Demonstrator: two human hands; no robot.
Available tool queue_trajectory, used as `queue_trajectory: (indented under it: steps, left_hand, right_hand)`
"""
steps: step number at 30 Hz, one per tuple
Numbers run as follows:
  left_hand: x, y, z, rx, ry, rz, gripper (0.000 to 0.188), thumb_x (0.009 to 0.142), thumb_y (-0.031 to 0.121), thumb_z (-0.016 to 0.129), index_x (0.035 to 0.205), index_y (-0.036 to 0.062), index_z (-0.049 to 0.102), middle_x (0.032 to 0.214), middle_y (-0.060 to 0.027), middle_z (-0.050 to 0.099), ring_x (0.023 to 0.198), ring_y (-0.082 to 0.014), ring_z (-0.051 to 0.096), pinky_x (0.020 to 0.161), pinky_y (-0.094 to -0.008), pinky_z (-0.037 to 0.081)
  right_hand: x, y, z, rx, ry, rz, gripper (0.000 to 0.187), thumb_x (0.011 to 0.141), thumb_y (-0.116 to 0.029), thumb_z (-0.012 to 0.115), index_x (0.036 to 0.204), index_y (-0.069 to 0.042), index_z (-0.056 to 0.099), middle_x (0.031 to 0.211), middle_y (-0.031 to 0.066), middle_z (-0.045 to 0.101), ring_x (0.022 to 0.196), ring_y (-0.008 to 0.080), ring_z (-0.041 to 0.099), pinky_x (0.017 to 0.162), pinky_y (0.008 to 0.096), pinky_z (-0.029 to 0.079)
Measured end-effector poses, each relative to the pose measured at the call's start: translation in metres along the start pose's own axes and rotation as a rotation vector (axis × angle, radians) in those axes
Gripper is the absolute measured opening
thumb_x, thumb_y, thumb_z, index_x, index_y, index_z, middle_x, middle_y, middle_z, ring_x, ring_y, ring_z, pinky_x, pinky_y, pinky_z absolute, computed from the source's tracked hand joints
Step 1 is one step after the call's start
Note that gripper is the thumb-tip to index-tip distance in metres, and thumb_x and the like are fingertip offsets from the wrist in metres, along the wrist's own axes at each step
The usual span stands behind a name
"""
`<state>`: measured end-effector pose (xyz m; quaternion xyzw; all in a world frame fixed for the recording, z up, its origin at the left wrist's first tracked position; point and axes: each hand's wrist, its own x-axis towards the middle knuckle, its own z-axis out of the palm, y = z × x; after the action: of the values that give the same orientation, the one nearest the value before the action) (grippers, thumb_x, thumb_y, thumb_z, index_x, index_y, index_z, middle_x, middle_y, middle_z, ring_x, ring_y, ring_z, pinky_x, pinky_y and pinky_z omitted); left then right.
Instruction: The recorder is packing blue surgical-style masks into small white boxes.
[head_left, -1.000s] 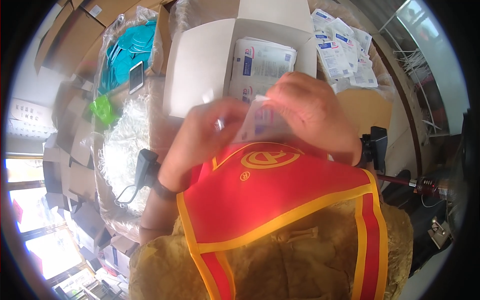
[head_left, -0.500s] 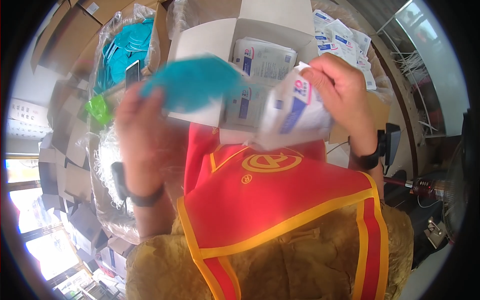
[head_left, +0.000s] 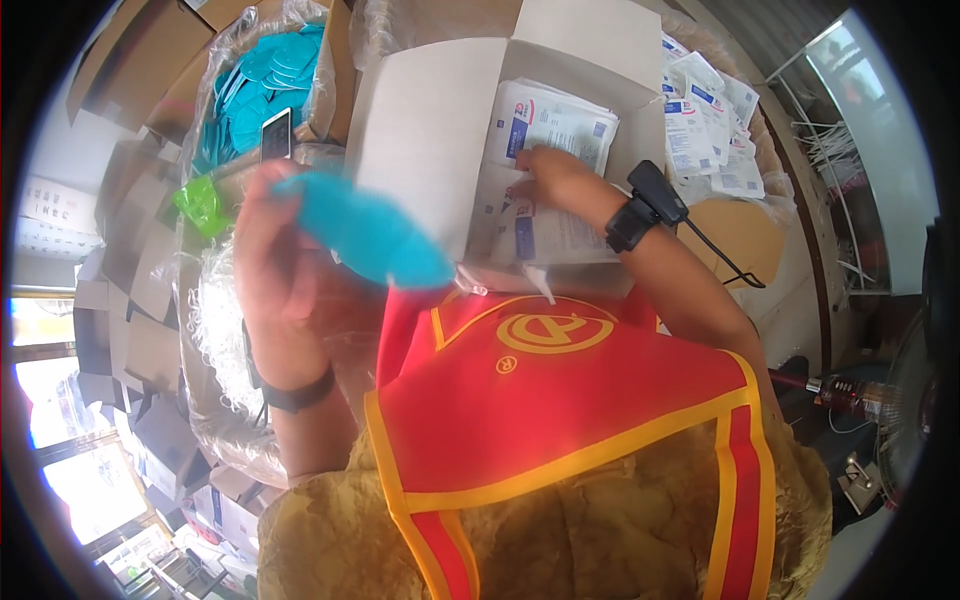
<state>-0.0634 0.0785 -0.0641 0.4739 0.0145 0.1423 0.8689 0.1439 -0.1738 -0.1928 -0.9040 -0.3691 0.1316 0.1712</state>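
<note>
My left hand [head_left: 268, 240] is raised left of the box, its fingers closed on one end of a flat teal oval piece [head_left: 375, 235], blurred by motion. The piece slants down toward the box's near left corner. Inside the open white cardboard box [head_left: 425, 140] lie white printed packets [head_left: 565, 130] with blue and pink marks. My right hand [head_left: 560, 180] reaches over the box's right wall. Its thumb and fingers are apart, with the tips against the packets.
Behind on the left, a plastic-lined carton holds many teal pieces [head_left: 275, 70], with a phone [head_left: 277, 135] at its front. A bag of white strands [head_left: 215, 330] is at my left. More white packets [head_left: 715, 120] lie in a lined carton at the right. A red apron [head_left: 540, 400] covers my lap.
My right hand has moved from the front right into the box and no longer holds up a packet. In my left hand, the teal piece has swung downward.
</note>
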Motion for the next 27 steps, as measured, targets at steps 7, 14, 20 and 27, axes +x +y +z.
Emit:
queue_trajectory:
  steps: [7,14,20,27]
  left_hand:
    - [0.011,-0.053,0.049,1.035,-0.007,0.184,0.016,0.083,0.008,0.07,0.098,0.0061,0.064,0.083,0.0003,0.055,0.068,-0.0053,0.044,0.059,-0.0219,0.038]
    - [0.014,-0.079,0.101,1.283,-0.251,0.406,0.01,0.082,0.004,0.069,0.091,0.0019,0.07,0.077,-0.0074,0.065,0.066,-0.0188,0.061,0.059,-0.0265,0.047]
    - [0.007,-0.078,0.107,0.928,-0.143,0.091,0.009,0.088,0.007,0.065,0.089,-0.0004,0.07,0.074,-0.0021,0.065,0.066,-0.0041,0.056,0.057,-0.0208,0.044]
    - [0.03,-0.074,0.091,0.471,0.166,-0.128,0.016,0.09,0.012,0.064,0.085,-0.0021,0.069,0.074,-0.0035,0.067,0.063,-0.0062,0.055,0.059,-0.0192,0.042]
  right_hand:
    - [-0.06,-0.05,-0.074,0.148,0.124,-0.187,0.02,0.081,-0.022,0.069,0.084,-0.005,0.059,0.08,0.0158,0.062,0.078,0.0355,0.061,0.067,0.0421,0.047]
    - [-0.105,-0.08,-0.102,0.114,0.346,-0.292,0.017,0.08,-0.018,0.068,0.08,-0.004,0.058,0.078,0.0129,0.063,0.075,0.034,0.063,0.063,0.0429,0.049]
    - [-0.115,-0.08,-0.102,0.103,0.463,-0.473,0.013,0.078,-0.012,0.066,0.077,-0.005,0.055,0.074,0.0098,0.06,0.071,0.0311,0.062,0.057,0.0395,0.048]
    - [-0.146,-0.098,-0.11,0.021,0.503,-0.633,0.01,0.075,-0.009,0.062,0.076,-0.009,0.052,0.074,0.0055,0.051,0.062,0.0234,0.059,0.051,0.0364,0.045]
